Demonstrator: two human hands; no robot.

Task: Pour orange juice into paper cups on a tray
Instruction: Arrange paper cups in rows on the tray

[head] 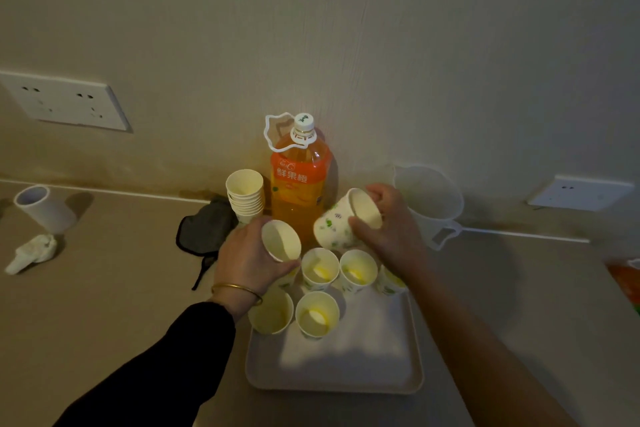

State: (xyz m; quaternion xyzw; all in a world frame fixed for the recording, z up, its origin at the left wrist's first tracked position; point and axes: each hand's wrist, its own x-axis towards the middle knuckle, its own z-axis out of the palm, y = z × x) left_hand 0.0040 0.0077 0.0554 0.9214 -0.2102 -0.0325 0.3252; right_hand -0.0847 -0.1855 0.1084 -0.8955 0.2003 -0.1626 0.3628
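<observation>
My left hand [249,262] wraps its fingers round an empty paper cup [280,241] at mid-frame. My right hand [394,225] grips a tilted floral cup [332,225] beside it. The capped orange juice bottle [298,184] stands just behind them. Below them, several cups on the tray [346,367] hold a little juice.

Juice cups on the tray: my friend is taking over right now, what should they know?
Left hand: holds the first cup, empty and tilted, near the tray's far end.
Right hand: grips the second cup by its rim, empty and tilted, in front of the bottle.
Juice bottle: upright behind the tray, cap on, with the spare cup stack to its left.
Done: at least five tray cups stand upright, several with a little yellow juice at the bottom.
Left: set both held cups down, uncap the bottle, fill the cups.
</observation>
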